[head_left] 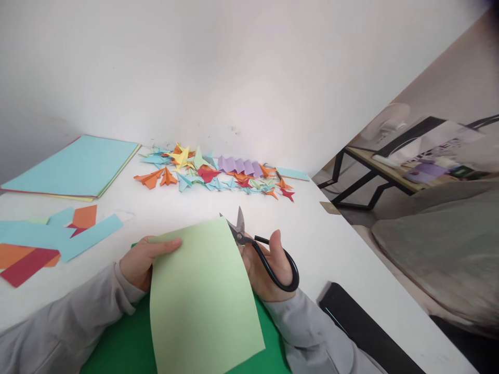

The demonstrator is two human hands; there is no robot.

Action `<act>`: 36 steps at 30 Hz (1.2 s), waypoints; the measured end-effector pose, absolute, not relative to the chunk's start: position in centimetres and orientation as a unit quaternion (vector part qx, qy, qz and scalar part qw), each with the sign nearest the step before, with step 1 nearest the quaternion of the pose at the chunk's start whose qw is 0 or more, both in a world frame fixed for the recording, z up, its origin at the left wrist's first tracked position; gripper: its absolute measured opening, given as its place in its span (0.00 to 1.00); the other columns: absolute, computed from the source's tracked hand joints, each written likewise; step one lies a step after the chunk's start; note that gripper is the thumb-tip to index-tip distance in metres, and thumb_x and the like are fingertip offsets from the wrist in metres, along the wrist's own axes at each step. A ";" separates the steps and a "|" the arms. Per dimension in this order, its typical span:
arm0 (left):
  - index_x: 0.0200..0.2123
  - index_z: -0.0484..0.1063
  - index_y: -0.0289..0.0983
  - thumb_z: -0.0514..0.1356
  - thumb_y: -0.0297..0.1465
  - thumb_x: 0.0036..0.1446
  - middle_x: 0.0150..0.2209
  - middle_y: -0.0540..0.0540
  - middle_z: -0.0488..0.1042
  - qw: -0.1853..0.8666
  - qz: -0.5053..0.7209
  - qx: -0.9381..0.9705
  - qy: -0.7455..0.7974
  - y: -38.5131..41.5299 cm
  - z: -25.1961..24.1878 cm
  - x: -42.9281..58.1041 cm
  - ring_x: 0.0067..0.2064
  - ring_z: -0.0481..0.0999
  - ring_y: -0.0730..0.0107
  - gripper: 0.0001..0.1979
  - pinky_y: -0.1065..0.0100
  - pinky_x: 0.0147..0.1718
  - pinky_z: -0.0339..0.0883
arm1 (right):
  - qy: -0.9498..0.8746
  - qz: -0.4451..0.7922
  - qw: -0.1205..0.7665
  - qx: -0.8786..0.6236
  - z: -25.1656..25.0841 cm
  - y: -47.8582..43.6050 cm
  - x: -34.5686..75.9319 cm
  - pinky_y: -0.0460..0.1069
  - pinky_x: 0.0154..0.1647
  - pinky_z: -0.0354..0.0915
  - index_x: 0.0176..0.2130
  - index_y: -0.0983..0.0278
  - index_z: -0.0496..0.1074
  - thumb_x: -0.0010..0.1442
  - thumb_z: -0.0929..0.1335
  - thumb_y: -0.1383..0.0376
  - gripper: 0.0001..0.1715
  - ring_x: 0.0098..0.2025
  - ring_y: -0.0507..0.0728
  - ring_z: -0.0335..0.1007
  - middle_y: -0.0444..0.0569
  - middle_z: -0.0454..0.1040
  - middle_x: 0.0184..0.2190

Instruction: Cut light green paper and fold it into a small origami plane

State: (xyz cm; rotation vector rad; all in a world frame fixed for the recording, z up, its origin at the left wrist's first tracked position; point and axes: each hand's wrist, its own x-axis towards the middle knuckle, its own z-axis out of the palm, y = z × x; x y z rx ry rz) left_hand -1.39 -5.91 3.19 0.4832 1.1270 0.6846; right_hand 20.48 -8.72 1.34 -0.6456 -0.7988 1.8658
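Note:
My left hand (pixel 146 257) pinches the left edge of a light green sheet of paper (pixel 202 296), its thumb lying on top. In my right hand (pixel 268 270) is a pair of black-handled scissors (pixel 240 235), the blades apart at the sheet's upper right corner. My right thumb sits at the handle loop, and some fingers are hidden behind the paper. The sheet is raised and slightly curved above a dark green surface (pixel 120 337).
Small folded paper shapes (pixel 210 174) line the wall. Coloured sheets (pixel 78 166) are stacked back left, with cut paper pieces (pixel 35 239) nearer. A long black object (pixel 362 327) lies right, near the edge of the white table (pixel 312 234). Beyond stands another table (pixel 378 161).

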 end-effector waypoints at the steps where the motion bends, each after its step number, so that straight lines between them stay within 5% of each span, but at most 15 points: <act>1: 0.29 0.77 0.28 0.64 0.26 0.47 0.27 0.38 0.79 0.763 0.315 0.221 0.519 -5.9 3.2 -1.4 0.26 0.79 0.57 0.05 0.61 0.26 0.76 | -0.327 0.766 0.484 -0.268 1.4 -8.7 20.5 0.56 0.47 0.66 0.54 0.62 0.64 0.52 0.55 0.34 0.46 0.49 0.62 0.68 0.56 0.71 0.48; 17: 0.28 0.77 0.29 0.63 0.24 0.47 0.26 0.37 0.79 0.761 0.319 0.215 0.523 -5.9 3.4 -1.1 0.25 0.79 0.56 0.04 0.60 0.25 0.76 | -0.339 0.755 0.483 -0.285 1.3 -8.7 20.3 0.56 0.45 0.65 0.55 0.62 0.63 0.51 0.53 0.33 0.48 0.46 0.61 0.69 0.56 0.72 0.46; 23: 0.29 0.77 0.28 0.63 0.24 0.48 0.28 0.37 0.79 0.761 0.322 0.206 0.524 -5.8 3.4 -1.3 0.27 0.79 0.56 0.05 0.59 0.27 0.76 | -0.316 0.752 0.514 -0.268 1.9 -8.5 20.9 0.52 0.33 0.66 0.56 0.62 0.63 0.53 0.54 0.34 0.46 0.27 0.55 0.67 0.49 0.72 0.30; 29: 0.27 0.77 0.30 0.64 0.24 0.46 0.27 0.39 0.79 0.743 0.338 0.215 0.536 -5.5 3.4 -1.6 0.25 0.79 0.57 0.03 0.61 0.26 0.76 | -0.301 0.639 0.623 -0.336 2.3 -6.8 23.0 0.50 0.23 0.61 0.51 0.58 0.64 0.55 0.56 0.38 0.37 0.21 0.52 0.62 0.42 0.67 0.23; 36: 0.29 0.77 0.31 0.66 0.26 0.44 0.27 0.39 0.79 0.717 0.357 0.248 0.544 -5.2 3.0 -1.9 0.26 0.79 0.58 0.06 0.64 0.25 0.75 | -0.411 0.376 0.610 -0.563 0.7 -6.1 23.5 0.46 0.20 0.59 0.41 0.59 0.60 0.50 0.70 0.51 0.24 0.20 0.51 0.62 0.38 0.67 0.23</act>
